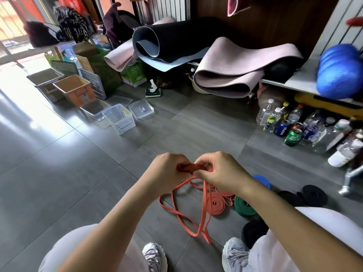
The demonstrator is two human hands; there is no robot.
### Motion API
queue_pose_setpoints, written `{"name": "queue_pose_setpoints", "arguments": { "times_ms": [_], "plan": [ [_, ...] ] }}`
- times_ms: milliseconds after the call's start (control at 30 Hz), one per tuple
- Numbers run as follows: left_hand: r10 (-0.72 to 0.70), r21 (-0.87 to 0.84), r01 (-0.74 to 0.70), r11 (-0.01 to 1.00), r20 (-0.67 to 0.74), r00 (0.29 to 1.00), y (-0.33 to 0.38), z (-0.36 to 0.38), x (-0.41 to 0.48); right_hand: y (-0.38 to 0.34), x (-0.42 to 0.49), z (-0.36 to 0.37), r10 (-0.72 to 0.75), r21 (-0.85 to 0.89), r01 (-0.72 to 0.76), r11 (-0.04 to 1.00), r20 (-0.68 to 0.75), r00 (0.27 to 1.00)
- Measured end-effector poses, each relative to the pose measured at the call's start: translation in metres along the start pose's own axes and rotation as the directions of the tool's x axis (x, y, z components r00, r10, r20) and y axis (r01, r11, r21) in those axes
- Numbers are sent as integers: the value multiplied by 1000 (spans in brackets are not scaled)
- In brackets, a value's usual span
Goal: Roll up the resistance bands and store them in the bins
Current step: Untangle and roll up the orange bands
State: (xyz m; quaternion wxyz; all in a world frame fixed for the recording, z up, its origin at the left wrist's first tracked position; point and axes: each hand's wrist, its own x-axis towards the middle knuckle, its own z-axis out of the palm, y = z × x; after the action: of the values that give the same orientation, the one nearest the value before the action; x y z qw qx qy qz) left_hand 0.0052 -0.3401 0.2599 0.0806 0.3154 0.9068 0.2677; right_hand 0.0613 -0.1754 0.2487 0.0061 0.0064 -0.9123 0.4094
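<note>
A long red resistance band point(184, 216) trails in loose loops on the grey floor in front of my feet. My left hand point(167, 171) and my right hand point(220, 173) both pinch its upper end, folded into a short flat stub between them. A rolled red band point(218, 204) lies on the floor under my right wrist. Beside it sit a rolled green band point(244, 207), a blue band point(262, 180) and black bands point(312, 195). A clear plastic bin point(119, 119) stands to the far left, without a lid.
Clear lids point(141, 108) and metal tubs point(72, 89) stand near the bin. Rolled yoga mats point(231, 75) lie on a low shelf ahead. Bottles and cans point(292, 132) crowd the floor at right. A blue ball point(339, 71) sits on the shelf.
</note>
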Motion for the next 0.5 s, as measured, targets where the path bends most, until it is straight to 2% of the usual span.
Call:
{"name": "queue_pose_setpoints", "arguments": {
  "times_ms": [67, 167, 233, 300, 367, 433, 500],
  "plan": [
    [-97, -207, 88, 974, -38, 995, 0, -4, 5, 1, 1, -7, 31, 197, -21, 980, -50, 998],
    [-219, -505, 173, 846, -33, 975, 6, -6, 9, 4, 3, -17, 43, 408, -2, 913, -91, 995],
    [-224, -642, 152, 751, -30, 974, 12, -3, 10, 4, 2, -17, 35, 475, 28, 880, -124, 992],
    [-237, -775, 144, 615, -7, 971, 18, 1, 11, 4, 1, -14, 30, 513, 63, 856, -171, 985],
    [-241, -841, 162, 516, 39, 970, 23, 3, 12, 6, 0, -15, 28, 520, 80, 851, -196, 980],
    [-207, -808, 146, 571, 30, 978, 26, 5, 13, 8, -2, -20, 34, 493, 69, 867, -198, 980],
    [-157, -698, 111, 708, -2, 988, 27, 6, 13, 9, -5, -23, 34, 365, 41, 930, -198, 980]
  ]
}}
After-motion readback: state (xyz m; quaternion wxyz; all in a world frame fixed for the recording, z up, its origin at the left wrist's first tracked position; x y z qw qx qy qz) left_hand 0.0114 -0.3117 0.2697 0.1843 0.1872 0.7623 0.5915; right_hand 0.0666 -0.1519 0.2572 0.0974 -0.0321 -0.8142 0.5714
